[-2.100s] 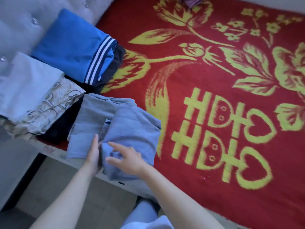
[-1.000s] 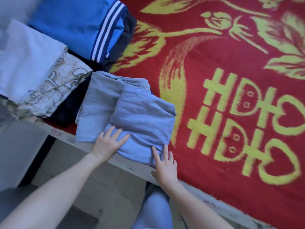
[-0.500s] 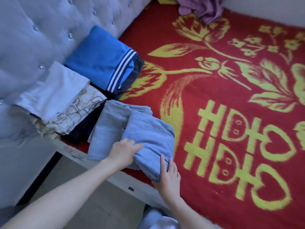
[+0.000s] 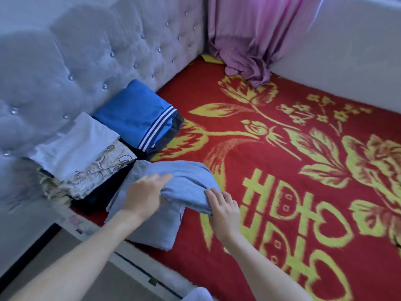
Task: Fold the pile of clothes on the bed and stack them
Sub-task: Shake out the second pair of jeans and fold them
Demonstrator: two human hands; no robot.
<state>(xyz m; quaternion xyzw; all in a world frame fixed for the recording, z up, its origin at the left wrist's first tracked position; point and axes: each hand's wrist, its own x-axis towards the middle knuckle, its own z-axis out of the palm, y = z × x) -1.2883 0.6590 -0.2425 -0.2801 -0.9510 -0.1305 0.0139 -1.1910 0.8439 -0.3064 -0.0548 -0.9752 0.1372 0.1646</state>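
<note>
View down onto a bed [image 4: 84, 228] covered by a red blanket [image 4: 195, 88] with yellow flowers. Two bare hands hold one folded grey-blue garment [image 4: 186, 181] at seven o'clock, near the bed's edge. The left hand [image 4: 147, 194] curls round its left end. The right hand [image 4: 223, 207] pinches its near right corner with bent fingers. Under it lies a second grey-blue piece [image 4: 156, 229], flat and reaching the bed's edge; the hands hide how far the two pieces touch.

Between nine and ten o'clock, two stacks stand against the grey tufted headboard [image 4: 86, 61]. The farther stack has a blue garment with white stripes [image 4: 132, 114] on a dark one [image 4: 176, 127] that is mostly covered. The nearer stack has three layers: a white garment [image 4: 80, 144], a cream patterned one [image 4: 106, 166] and a dark navy one [image 4: 102, 196], of which only an edge shows.

At twelve o'clock one pink curtain [image 4: 249, 40] pools on the blanket. Beside it is a yellow scrap [image 4: 209, 59], too small to identify. The bottom edge cuts off both forearms.
</note>
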